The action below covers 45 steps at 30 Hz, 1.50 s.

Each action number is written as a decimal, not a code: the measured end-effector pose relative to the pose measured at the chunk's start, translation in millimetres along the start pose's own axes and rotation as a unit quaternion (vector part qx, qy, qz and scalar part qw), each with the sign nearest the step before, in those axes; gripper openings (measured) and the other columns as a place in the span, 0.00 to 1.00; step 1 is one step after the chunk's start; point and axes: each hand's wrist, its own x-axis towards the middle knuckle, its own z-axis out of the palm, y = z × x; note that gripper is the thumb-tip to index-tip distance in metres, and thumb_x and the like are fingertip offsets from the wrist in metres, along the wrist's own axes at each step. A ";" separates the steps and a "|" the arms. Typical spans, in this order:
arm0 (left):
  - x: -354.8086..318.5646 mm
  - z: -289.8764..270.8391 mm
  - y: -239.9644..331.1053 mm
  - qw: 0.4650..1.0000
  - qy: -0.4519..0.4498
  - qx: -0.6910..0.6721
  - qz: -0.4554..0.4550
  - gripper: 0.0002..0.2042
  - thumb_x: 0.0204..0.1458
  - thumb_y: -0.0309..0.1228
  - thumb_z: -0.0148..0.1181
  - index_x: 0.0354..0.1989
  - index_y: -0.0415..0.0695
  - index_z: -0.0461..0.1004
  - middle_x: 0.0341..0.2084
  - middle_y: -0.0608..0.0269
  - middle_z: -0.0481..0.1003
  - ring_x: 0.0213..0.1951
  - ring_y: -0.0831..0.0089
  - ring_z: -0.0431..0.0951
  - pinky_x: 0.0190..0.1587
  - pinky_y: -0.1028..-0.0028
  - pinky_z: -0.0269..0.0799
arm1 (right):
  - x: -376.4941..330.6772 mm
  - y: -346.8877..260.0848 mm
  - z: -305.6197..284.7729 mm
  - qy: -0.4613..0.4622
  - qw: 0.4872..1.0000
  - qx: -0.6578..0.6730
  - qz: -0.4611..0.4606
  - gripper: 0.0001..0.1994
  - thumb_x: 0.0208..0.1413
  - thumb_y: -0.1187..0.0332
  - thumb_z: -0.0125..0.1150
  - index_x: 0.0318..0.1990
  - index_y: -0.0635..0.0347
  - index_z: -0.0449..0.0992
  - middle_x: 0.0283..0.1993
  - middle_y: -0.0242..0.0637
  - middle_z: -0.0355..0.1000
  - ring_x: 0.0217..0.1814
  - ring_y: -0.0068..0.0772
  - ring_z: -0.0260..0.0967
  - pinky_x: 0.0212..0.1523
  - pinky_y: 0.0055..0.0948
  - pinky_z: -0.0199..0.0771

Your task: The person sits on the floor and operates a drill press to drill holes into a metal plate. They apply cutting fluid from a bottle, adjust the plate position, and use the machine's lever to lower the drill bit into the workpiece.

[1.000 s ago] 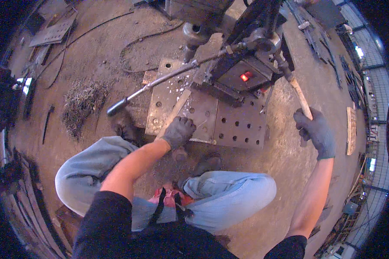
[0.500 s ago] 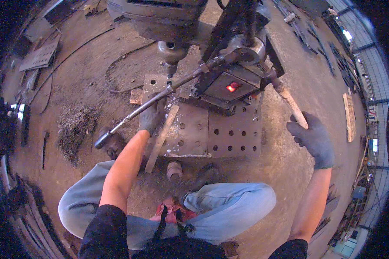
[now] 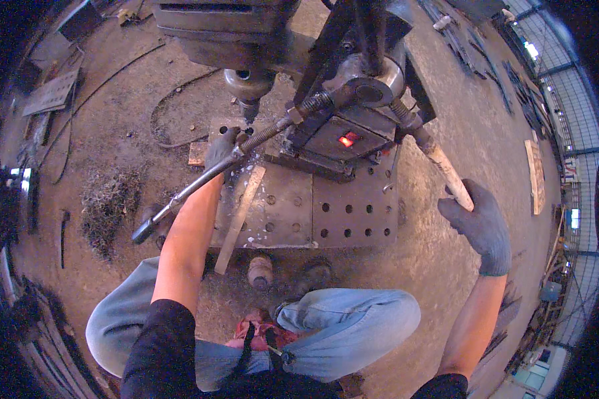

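A large grey drilling machine stands ahead of me, its drill bit over a steel plate with round holes. My right hand, in a grey glove, is wrapped round the pale, worn grip of a feed lever. My left hand, also gloved, is low at the plate beside the holes near the bit. Its fingers look drawn together at the tips; another feed lever crosses in front and hides part of the hand. Whether it holds anything small is hidden.
A red light glows on the machine's base. A flat metal strip lies across the plate's left side. Dark metal shavings are heaped at left, near a cable. A round-topped object stands before the plate. A wooden board lies far right.
My left hand has moved forward along the plate toward the drill bit. My right hand keeps its grip on the lever. The whole view has shifted slightly.
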 end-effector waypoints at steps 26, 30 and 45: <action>54.9 78.8 -77.9 0.992 0.081 0.043 0.082 0.21 0.54 0.48 0.63 0.46 0.42 0.77 0.45 0.39 0.79 0.48 0.42 0.81 0.48 0.50 0.75 | 6.2 -3.9 2.7 0.003 1.000 0.010 -0.009 0.23 0.51 0.58 0.74 0.50 0.63 0.80 0.37 0.41 0.82 0.37 0.31 0.79 0.38 0.36 0.77; -2.3 60.7 -32.8 0.973 0.169 -0.154 -0.037 0.20 0.59 0.46 0.60 0.47 0.40 0.77 0.40 0.39 0.79 0.44 0.42 0.81 0.47 0.54 0.75 | 1.6 18.1 9.4 0.022 0.999 0.043 -0.005 0.23 0.51 0.58 0.75 0.50 0.62 0.80 0.36 0.38 0.80 0.36 0.31 0.77 0.39 0.34 0.76; -183.2 74.8 1.8 0.995 0.017 0.000 0.101 0.22 0.60 0.48 0.60 0.57 0.49 0.74 0.50 0.46 0.75 0.54 0.45 0.76 0.51 0.51 0.73 | -8.2 -0.5 10.8 0.048 0.997 0.049 -0.019 0.26 0.53 0.50 0.71 0.52 0.61 0.79 0.30 0.31 0.75 0.27 0.24 0.69 0.30 0.29 0.69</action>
